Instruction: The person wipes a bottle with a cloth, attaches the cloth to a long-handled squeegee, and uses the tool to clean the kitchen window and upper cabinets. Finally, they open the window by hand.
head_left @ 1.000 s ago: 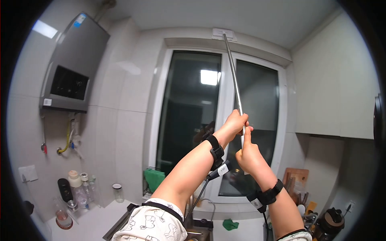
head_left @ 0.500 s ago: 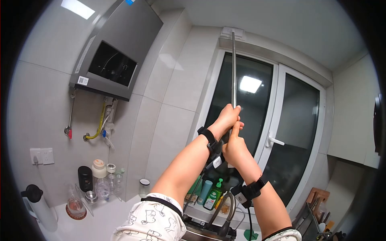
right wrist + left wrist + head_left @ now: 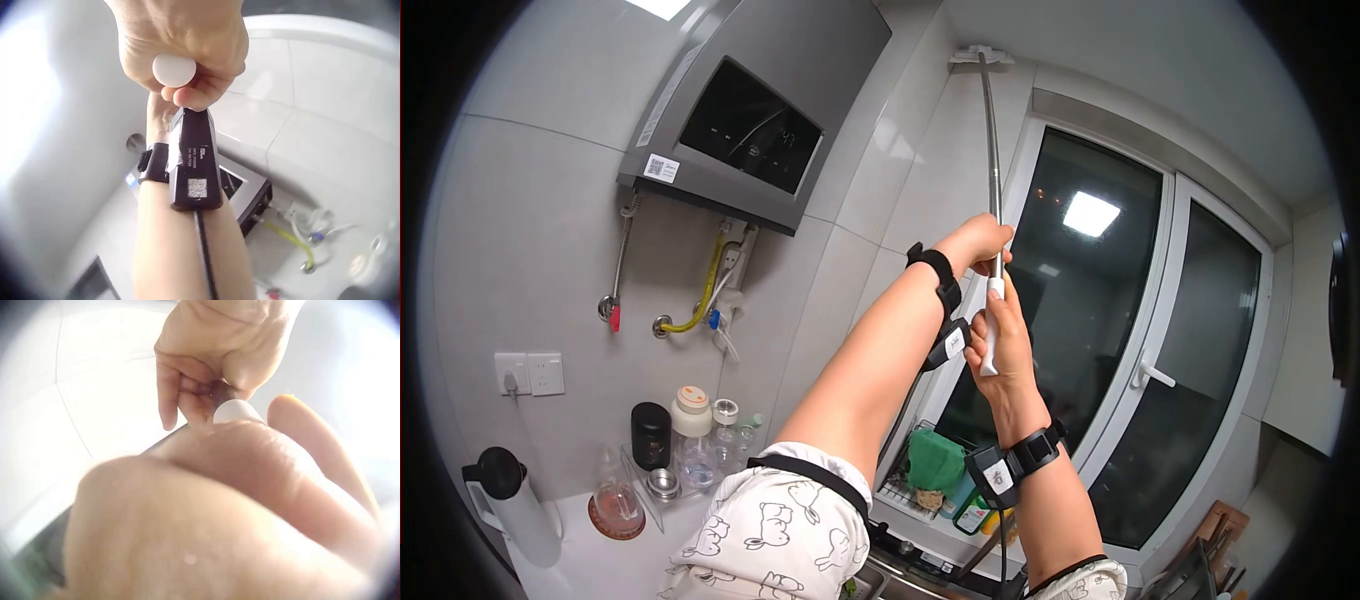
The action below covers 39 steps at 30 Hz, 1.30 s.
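Note:
A long metal pole (image 3: 993, 150) with a flat white head (image 3: 965, 57) reaches up to where wall and ceiling meet, left of the window. My left hand (image 3: 977, 243) grips the metal shaft in the head view; in the left wrist view, that hand (image 3: 219, 344) curls round it above the white handle (image 3: 236, 412). Below it, my right hand (image 3: 1012, 335) holds the white handle (image 3: 992, 340), thumb along it. The handle's round end (image 3: 174, 70) sticks out of the right hand (image 3: 187, 34) in the right wrist view.
A grey water heater (image 3: 750, 120) hangs on the left wall above a yellow hose (image 3: 700, 305). Bottles (image 3: 692, 420) and a kettle (image 3: 515, 500) stand on the counter below. A green cloth (image 3: 937, 460) hangs by the window (image 3: 1060, 300), whose white handle (image 3: 1155, 375) sticks out.
The head view has turned left. The pole's white head has moved left from above the window to the tiled wall beside it. The right hand's forefinger no longer points up along the pole.

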### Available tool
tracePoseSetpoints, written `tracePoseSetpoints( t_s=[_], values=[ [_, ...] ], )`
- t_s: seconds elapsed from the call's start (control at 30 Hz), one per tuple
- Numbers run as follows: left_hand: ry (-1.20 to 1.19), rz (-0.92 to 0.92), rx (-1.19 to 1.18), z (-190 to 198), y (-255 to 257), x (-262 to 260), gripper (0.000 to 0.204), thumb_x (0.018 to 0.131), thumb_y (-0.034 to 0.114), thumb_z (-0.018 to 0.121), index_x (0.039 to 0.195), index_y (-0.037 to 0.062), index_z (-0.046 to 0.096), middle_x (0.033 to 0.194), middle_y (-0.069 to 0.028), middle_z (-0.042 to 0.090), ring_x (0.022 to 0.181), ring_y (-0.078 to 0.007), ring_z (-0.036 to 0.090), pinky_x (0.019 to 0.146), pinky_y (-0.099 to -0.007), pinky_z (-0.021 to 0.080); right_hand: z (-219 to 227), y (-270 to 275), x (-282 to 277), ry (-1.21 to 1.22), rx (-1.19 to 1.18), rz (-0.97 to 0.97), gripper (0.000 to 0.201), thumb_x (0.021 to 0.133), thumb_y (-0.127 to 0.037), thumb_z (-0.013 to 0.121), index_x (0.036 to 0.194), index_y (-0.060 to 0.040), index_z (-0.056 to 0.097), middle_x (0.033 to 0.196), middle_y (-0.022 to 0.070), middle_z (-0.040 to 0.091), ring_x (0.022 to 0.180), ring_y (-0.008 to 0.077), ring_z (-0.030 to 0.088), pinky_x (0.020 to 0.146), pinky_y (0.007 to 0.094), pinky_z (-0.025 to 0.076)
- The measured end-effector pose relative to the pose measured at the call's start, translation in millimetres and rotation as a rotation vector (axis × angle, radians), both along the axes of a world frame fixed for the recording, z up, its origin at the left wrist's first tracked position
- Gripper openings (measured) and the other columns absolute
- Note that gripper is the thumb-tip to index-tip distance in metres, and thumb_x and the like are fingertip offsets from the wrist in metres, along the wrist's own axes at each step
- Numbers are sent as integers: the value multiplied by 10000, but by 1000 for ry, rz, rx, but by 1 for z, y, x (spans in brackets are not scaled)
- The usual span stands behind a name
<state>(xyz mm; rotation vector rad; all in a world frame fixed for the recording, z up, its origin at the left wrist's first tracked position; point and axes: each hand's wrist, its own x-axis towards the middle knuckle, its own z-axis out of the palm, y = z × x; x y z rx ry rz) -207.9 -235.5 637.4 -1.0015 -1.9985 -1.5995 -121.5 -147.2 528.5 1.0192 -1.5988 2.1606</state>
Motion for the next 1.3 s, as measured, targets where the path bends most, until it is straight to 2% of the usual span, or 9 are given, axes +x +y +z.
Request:
tracePoseSetpoints(
  t_s=[0.03,0.07,0.13,0.17,0.3,0.47,0.57,1.0,1.3],
  values=[
    [-17,20,-73,4,-1,-8,441,846,234,452,1162,-71,413,891,-163,632,655,-266,622,579,-364,501,-2,0,-10,-19,-11,-11,515,906,-234,449,1374,-231,233,567,-11,369,413,69,357,356,194,309],
    [-15,19,-77,2,9,-30,441,846,234,452,1162,-71,413,891,-163,632,655,-266,622,579,-364,501,-7,1,-19,-41,-21,-24,507,911,-236,455,1372,-232,244,572,-16,363,419,65,351,362,189,306],
    [90,493,100,-15,31,-68,627,831,262,485,1300,-68,230,778,-141,620,641,-267,618,597,-382,509,-25,4,-35,-87,-23,-33,499,925,-224,448,1379,-244,243,584,-35,323,431,50,300,373,176,280],
    [182,578,-72,-26,22,-43,792,790,203,500,1379,11,6,783,-180,614,745,-335,610,693,-428,486,-35,6,-38,-114,-18,-56,503,925,-233,450,1381,-247,239,583,-37,313,434,47,295,373,174,275],
    [327,682,3,-46,28,-35,765,774,176,468,1408,112,44,790,-182,614,790,-352,597,732,-434,464,-50,14,-46,-142,-5,-74,522,921,-249,465,1385,-248,227,582,-47,281,439,40,277,371,170,259],
    [216,622,-62,-63,21,-37,733,757,129,445,1406,99,106,732,-203,602,730,-361,592,696,-436,457,-76,9,-57,-220,-20,-94,525,923,-258,465,1383,-265,212,564,-58,260,421,30,252,348,157,240],
    [199,633,-85,-106,22,-34,753,737,73,475,1397,87,112,750,-210,602,717,-366,599,682,-435,475,-116,11,-55,-259,-6,-49,584,922,-246,464,1405,-253,136,559,-60,261,421,37,261,368,175,251],
    [-108,494,14,-253,65,85,801,733,52,456,1409,129,32,797,-245,596,776,-397,590,739,-431,460,-242,59,86,-532,-3,-87,468,938,-226,424,1366,-218,235,562,-67,268,403,7,232,327,146,195],
    [-159,542,-67,-345,63,156,816,737,47,441,1404,157,-17,659,-243,570,627,-416,565,581,-487,431,-321,58,174,-728,-31,8,562,929,-231,442,1404,-250,142,530,-62,280,393,38,274,354,184,235]
  ],
)
